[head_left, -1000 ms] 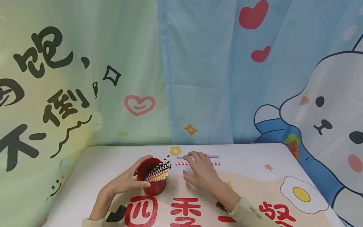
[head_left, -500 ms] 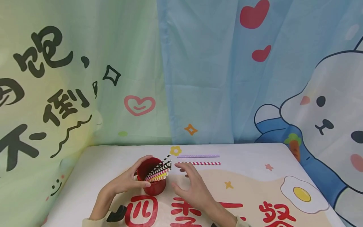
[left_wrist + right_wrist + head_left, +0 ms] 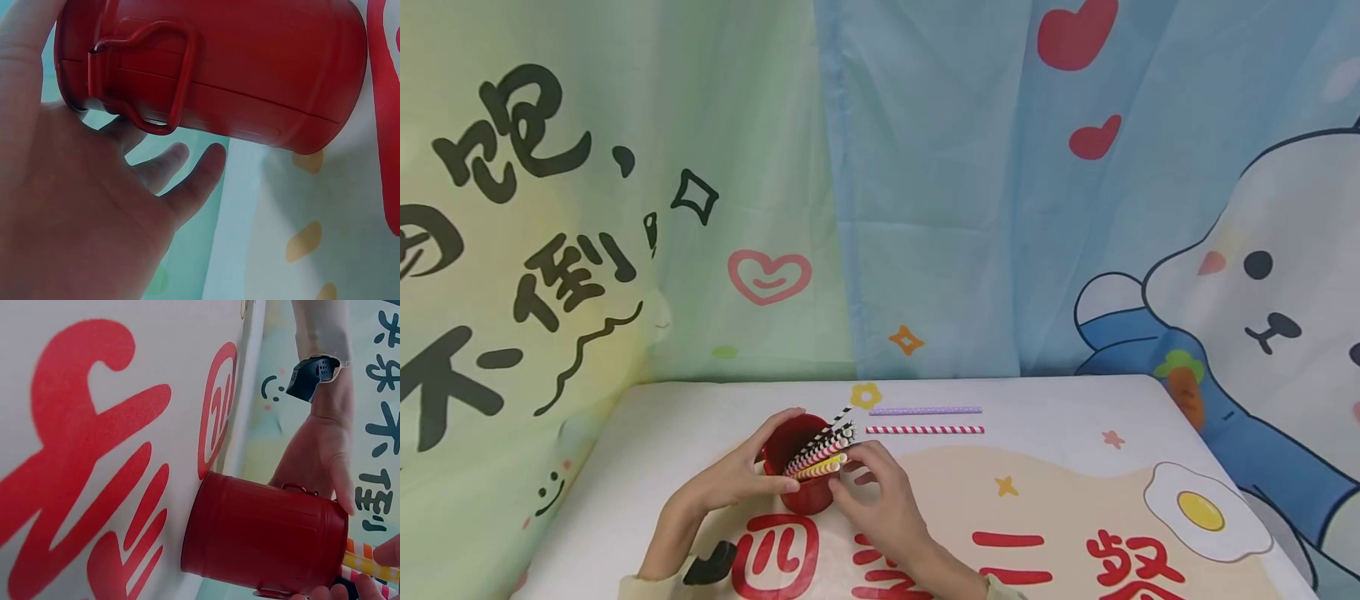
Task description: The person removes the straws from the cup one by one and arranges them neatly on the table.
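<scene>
My left hand (image 3: pixel 730 479) grips a red metal bucket (image 3: pixel 808 497) around its rim, thumb on the near side, fingers behind. The bucket tilts to the right. A small handle (image 3: pixel 178 75) shows on its wall in the left wrist view. Several paper straws stick out of it, among them black-and-white straws (image 3: pixel 833 433), pink-striped straws (image 3: pixel 820 455) and yellow straws (image 3: pixel 822 469). My right hand (image 3: pixel 887 504) is at the straw ends, thumb and fingers spread around the yellow tips. In the right wrist view a fingertip overlaps a yellow straw (image 3: pixel 369 565); contact is unclear.
A purple dotted straw (image 3: pixel 925 411) and a red-striped straw (image 3: pixel 925 430) lie parallel on the table (image 3: pixel 1060 417), right of the bucket. The tablecloth bears printed red characters and a fried egg. A printed curtain (image 3: pixel 925 208) hangs behind the table.
My right hand has come left and toward me, from over the two lying straws to the straws in the bucket. The red-striped straw is now fully visible. My left hand keeps its hold.
</scene>
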`<state>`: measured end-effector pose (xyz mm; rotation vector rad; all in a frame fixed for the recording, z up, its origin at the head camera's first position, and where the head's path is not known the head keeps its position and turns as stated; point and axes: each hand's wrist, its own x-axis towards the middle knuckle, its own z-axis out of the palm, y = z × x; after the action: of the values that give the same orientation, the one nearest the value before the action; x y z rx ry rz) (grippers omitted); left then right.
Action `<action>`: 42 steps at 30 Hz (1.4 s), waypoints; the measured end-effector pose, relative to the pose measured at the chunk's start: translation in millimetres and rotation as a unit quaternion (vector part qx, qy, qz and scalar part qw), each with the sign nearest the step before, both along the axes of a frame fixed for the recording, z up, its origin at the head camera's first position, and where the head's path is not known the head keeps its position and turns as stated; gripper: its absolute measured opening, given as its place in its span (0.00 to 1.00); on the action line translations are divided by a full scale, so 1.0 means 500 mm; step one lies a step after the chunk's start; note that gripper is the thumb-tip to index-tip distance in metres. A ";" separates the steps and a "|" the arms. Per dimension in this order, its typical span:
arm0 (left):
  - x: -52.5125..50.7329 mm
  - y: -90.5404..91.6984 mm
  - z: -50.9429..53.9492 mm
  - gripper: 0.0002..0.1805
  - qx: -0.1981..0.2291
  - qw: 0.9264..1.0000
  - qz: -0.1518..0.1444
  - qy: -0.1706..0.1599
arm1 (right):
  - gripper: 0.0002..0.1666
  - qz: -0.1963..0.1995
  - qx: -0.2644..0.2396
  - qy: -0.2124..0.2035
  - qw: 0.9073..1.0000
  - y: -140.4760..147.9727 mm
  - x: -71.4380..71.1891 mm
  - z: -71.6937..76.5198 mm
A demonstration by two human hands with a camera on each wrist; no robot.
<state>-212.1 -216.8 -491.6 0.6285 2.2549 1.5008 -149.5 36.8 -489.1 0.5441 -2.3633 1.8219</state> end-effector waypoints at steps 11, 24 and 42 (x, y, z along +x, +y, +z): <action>-0.002 0.001 -0.003 0.49 0.008 1.000 -0.009 0.004 | 0.14 -0.020 0.004 0.005 1.000 -0.013 -0.009 -0.007; -0.001 0.001 -0.001 0.49 0.007 1.000 -0.005 0.009 | 0.15 -0.023 -0.002 0.010 1.000 -0.023 -0.014 -0.008; -0.002 0.000 -0.003 0.49 0.010 1.000 -0.005 0.003 | 0.12 -0.034 -0.009 0.001 0.999 -0.019 -0.011 0.008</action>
<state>-213.1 -216.7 -493.3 0.6490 2.2401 1.5197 -155.0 27.6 -485.2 0.4571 -2.3317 1.8092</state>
